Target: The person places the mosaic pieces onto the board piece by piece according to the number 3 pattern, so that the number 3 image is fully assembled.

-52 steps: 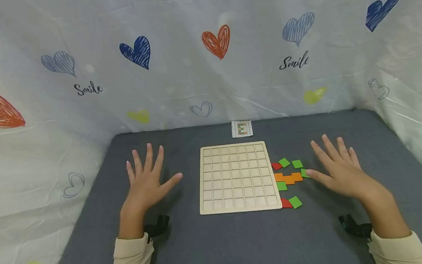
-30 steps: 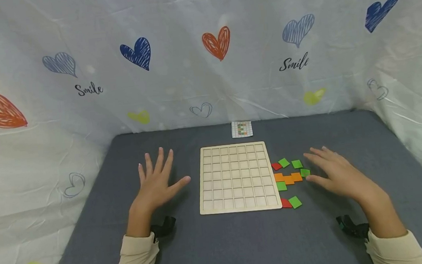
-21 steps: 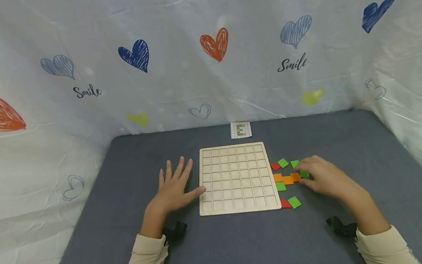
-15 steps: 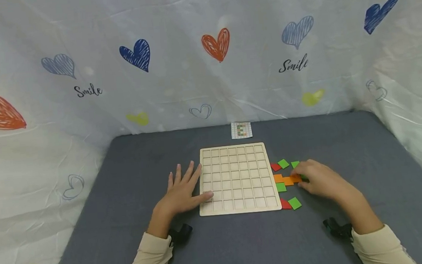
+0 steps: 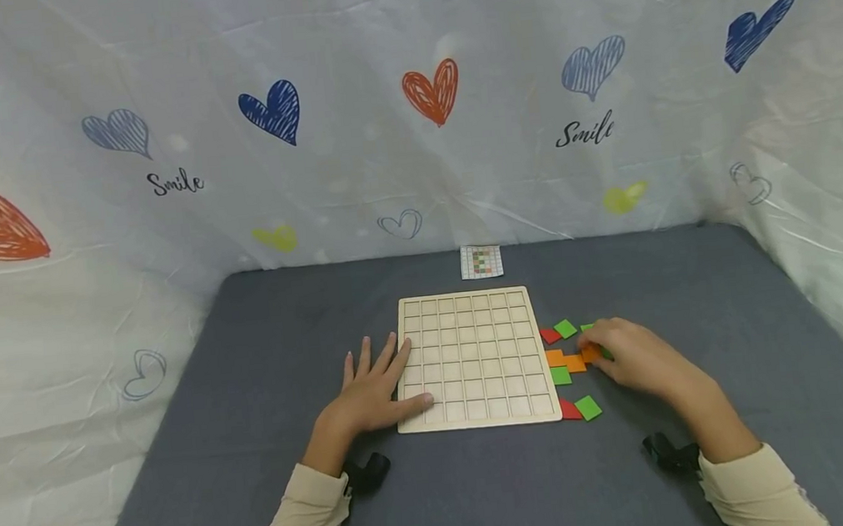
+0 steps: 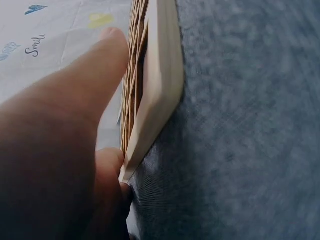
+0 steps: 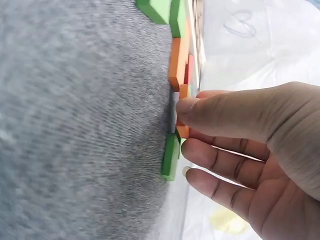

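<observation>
Pinching an orange tile [image 5: 590, 353] between thumb and fingers, the right hand [image 5: 636, 357] is located just right of the wooden board [image 5: 468, 367]; whether that tile touches the table cannot be determined. A partly hidden green tile [image 5: 607, 353] lies behind this hand.

The left hand [image 5: 373, 397], well apart from the right, has its fingers spread at the board's left rim, thumb over the near left corner. Pressure on the board cannot be verified.

The board lies flat, its face divided into square cells. Along its right edge lie a middle orange tile [image 5: 575, 363], an inner orange tile [image 5: 554, 357] and, below these, an inner green tile [image 5: 560, 376]. Towards the far end, a far red tile [image 5: 551, 335] adjoins a far green tile [image 5: 565, 329]; at the near corner, a near red tile [image 5: 571, 409] adjoins a near green tile [image 5: 588, 408].

Beyond the board, a small card [image 5: 481, 262] bears a coloured grid. Grey cloth [image 5: 487, 491] covers the table; a white curtain [image 5: 340, 19] printed with hearts stands behind.
</observation>
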The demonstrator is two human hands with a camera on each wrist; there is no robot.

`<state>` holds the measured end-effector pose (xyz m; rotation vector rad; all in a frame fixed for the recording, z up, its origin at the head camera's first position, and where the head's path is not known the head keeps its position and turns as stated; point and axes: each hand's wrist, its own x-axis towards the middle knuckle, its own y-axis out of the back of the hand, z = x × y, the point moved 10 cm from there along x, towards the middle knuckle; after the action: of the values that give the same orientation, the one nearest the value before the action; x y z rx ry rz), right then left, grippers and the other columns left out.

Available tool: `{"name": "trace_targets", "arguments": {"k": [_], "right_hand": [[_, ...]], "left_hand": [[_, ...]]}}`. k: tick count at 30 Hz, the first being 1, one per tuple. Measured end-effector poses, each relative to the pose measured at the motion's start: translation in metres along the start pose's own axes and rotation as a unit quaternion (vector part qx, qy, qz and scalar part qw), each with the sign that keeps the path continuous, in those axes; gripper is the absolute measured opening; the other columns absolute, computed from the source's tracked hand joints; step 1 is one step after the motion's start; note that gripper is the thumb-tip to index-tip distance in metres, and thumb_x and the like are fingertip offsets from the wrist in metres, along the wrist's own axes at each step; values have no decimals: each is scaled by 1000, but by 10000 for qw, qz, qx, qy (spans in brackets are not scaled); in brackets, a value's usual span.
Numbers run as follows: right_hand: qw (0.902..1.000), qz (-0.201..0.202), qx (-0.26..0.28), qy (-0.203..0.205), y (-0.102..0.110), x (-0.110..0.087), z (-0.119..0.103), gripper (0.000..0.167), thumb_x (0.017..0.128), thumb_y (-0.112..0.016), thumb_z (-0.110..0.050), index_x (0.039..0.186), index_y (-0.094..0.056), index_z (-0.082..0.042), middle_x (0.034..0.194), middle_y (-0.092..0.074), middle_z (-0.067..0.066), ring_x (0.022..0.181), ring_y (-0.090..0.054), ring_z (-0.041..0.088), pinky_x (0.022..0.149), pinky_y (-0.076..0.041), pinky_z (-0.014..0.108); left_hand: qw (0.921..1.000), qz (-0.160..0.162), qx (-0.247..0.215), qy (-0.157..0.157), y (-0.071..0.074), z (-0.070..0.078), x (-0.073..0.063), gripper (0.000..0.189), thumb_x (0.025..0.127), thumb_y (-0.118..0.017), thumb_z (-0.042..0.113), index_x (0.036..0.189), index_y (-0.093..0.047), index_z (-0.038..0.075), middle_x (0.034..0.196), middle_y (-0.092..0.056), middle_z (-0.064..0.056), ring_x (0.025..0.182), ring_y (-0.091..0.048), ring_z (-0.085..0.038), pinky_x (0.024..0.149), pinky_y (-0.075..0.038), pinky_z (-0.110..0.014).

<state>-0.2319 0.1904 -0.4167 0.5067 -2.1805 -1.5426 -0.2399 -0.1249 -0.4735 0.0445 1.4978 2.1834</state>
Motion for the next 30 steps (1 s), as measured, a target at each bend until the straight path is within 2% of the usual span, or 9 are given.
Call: {"name": "trace_targets", "arguments": {"k": [7, 14, 25, 30], "right_hand": [[9997, 102, 179, 92, 6, 9, -3, 17, 83, -81, -1, 98, -74, -6, 91, -64, -1, 78, -60, 17, 70, -54, 39], [9990, 53, 421, 131, 3, 28, -11, 18, 86, -78, 0, 104, -74, -4, 93, -64, 0, 73, -53, 11, 64, -50, 32], [9974, -15, 680, 241, -12, 67, -27, 19, 88, -73, 3, 107, -73, 0, 99, -64, 7, 80, -55, 18, 70, -50, 37], [9971, 48, 726, 221, -15, 80, -31, 19, 88, -70, 7, 106, -73, 0, 102, -66, 9, 84, -57, 21, 74, -51, 39]], "left_hand": [[9998, -155, 100, 11, -4, 0, 0, 104, 88, -55, 75, 163, -7, 22, 168, 4, -7, 148, 20, -40, 112, 14, -64], [9997, -194, 129, 36, -6, -2, 0, 105, 87, -54, 76, 163, -4, 24, 167, 7, -6, 147, 22, -38, 111, 16, -63], [9998, -155, 116, 47, -6, -5, 0, 105, 87, -53, 77, 163, -5, 23, 168, 6, -7, 147, 21, -40, 111, 17, -63], [9997, -197, 120, 53, -11, -8, 3, 107, 85, -51, 80, 163, 0, 26, 167, 10, -4, 147, 24, -37, 110, 20, -61]]}}
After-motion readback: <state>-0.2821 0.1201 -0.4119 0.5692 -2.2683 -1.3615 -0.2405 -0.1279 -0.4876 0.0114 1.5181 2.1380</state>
